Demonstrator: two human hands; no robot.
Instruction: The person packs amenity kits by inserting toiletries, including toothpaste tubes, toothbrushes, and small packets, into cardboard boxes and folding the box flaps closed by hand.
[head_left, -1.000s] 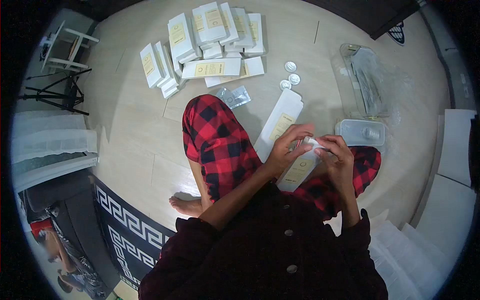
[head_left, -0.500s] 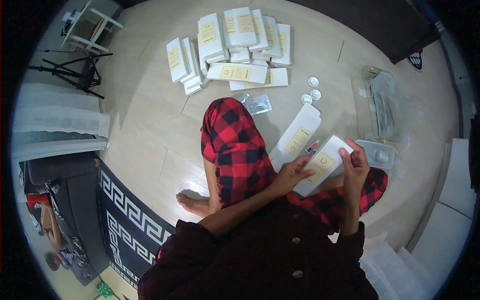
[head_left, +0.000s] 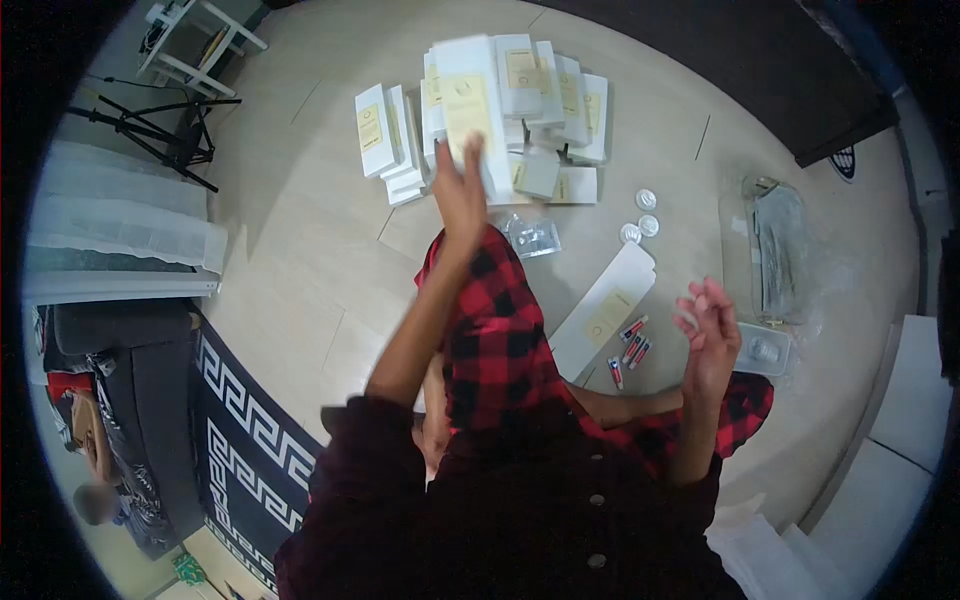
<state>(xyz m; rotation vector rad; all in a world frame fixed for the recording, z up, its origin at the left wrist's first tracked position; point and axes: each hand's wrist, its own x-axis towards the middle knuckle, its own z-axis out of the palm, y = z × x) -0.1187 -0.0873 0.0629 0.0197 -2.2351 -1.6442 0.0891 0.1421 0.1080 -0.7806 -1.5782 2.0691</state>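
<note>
The left hand [head_left: 462, 198] clasps a long, white cardboard box [head_left: 466, 85] with a pale-yellow label; the right hand [head_left: 708, 340] is loosely open.

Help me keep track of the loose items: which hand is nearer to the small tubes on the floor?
Right. The right hand is just to the right of the small tubes; the left hand is farther forward and left, at a white box.

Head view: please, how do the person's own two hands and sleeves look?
The left hand and the right hand are bare, without gloves. The sleeves are dark, seemingly deep burgundy, loose at their openings, and end around the elbows. No watch or bracelet shows.
</note>
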